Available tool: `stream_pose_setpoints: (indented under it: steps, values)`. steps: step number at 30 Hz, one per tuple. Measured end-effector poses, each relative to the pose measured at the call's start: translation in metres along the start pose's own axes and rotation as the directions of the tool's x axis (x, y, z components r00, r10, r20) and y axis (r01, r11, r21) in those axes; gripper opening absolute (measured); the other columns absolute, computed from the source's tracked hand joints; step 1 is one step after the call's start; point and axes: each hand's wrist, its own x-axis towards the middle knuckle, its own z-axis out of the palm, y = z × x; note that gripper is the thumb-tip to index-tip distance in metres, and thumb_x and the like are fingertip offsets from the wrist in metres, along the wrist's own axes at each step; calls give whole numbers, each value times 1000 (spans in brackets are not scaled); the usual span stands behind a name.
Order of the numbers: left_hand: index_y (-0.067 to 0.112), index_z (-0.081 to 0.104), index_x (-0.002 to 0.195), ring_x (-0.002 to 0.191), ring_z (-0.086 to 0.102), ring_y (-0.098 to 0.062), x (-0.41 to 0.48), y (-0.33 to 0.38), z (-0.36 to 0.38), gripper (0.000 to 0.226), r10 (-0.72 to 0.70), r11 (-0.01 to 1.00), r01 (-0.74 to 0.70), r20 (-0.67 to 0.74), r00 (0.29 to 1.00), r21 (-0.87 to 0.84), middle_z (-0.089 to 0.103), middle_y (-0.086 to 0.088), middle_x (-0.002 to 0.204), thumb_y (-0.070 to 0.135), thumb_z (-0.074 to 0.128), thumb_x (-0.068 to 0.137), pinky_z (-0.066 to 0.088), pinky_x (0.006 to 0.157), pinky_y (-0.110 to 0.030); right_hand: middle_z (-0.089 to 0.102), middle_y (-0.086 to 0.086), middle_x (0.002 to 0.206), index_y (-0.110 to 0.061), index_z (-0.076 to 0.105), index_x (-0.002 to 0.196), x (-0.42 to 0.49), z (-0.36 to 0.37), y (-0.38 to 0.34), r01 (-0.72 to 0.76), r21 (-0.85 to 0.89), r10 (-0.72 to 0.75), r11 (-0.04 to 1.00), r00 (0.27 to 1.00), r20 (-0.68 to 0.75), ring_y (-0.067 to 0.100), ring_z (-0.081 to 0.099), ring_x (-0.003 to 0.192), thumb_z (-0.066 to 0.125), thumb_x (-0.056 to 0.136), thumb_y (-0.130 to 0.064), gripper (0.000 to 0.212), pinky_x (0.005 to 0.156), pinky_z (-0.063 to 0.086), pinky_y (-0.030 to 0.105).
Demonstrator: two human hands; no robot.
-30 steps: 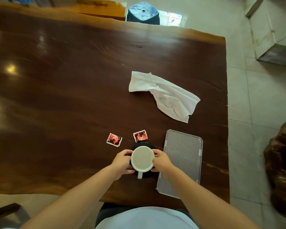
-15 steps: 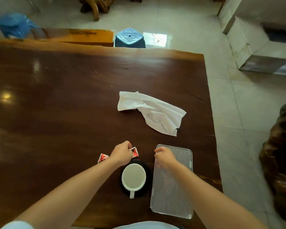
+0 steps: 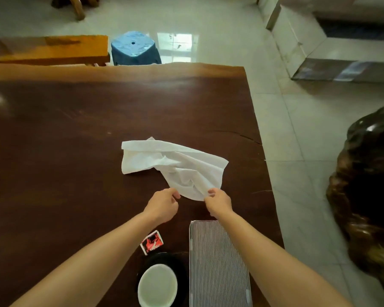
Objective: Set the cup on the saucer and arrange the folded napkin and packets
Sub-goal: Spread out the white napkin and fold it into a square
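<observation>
Stretching across the dark wooden table, both arms reach the crumpled white napkin. The left hand and right hand pinch its near edge. The white cup already sits on the black saucer, so folding looks next: spread the napkin flat first, then place the red packet.

The white napkin lies crumpled and unfolded mid-table, nearer the right edge, its near corner pinched by both hands. The white cup sits upright on the black saucer at the near edge. One red-and-black packet lies flat just beyond the saucer.
</observation>
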Motion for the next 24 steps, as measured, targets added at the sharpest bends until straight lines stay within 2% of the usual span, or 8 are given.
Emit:
stream_pose_setpoints:
  steps: [4,6,9,11,14,17,20,24]
  values:
    - [21,68,116,97,68,-23,37,17,11,29,73,996,-73,2,997,46,71,-6,113,16,48,96,55,80,-34,59,7,120,-16,54,113,29,-7,1,-56,75,71,996,971,-227,20,59,92,60,89,-15,25,77,52,35]
    - [22,67,117,96,65,-21,56,30,18,28,145,986,-145,6,989,80,70,-4,115,16,48,97,55,81,-35,53,0,114,-18,49,109,42,-7,2,-77,166,125,983,945,-303,16,56,86,67,87,-19,29,72,53,35]
    - [23,64,121,98,61,-18,83,56,26,28,272,955,-271,8,962,117,64,-2,123,14,51,99,53,79,-31,64,3,111,-13,61,114,59,-4,2,-69,202,121,977,958,-259,23,62,97,68,89,-22,27,80,53,37]
    - [22,62,128,111,60,-23,98,75,29,33,388,898,-379,3,922,224,59,-2,131,10,52,98,54,88,-36,72,6,95,-12,69,97,66,-1,5,-34,230,91,973,966,-241,26,65,91,61,91,-17,12,78,52,38]
    - [24,55,140,125,50,-28,111,93,28,50,591,725,-586,109,799,362,52,-3,146,4,57,94,52,97,-42,68,4,74,-13,67,74,65,-1,6,21,327,63,945,967,-245,26,61,74,59,92,-19,21,66,47,37]
    - [26,54,142,119,45,-29,119,102,23,51,644,564,-694,288,708,447,54,0,147,6,54,95,51,96,-42,67,12,96,-9,74,84,61,-1,8,106,280,-24,954,959,-281,30,65,89,64,94,-22,19,77,53,42]
    - [28,58,134,109,45,-25,113,103,11,41,635,463,-700,347,690,543,64,3,127,13,51,97,48,92,-36,60,5,116,-13,79,99,49,-7,9,250,176,-182,952,926,-330,23,49,111,68,95,-23,16,91,49,36]
    - [25,63,117,104,43,-24,87,100,-16,30,635,459,-680,324,701,572,57,-2,118,9,56,93,48,79,-32,71,0,105,-17,78,106,22,-18,2,413,117,-388,903,902,-188,21,58,106,63,98,-30,21,90,53,43]
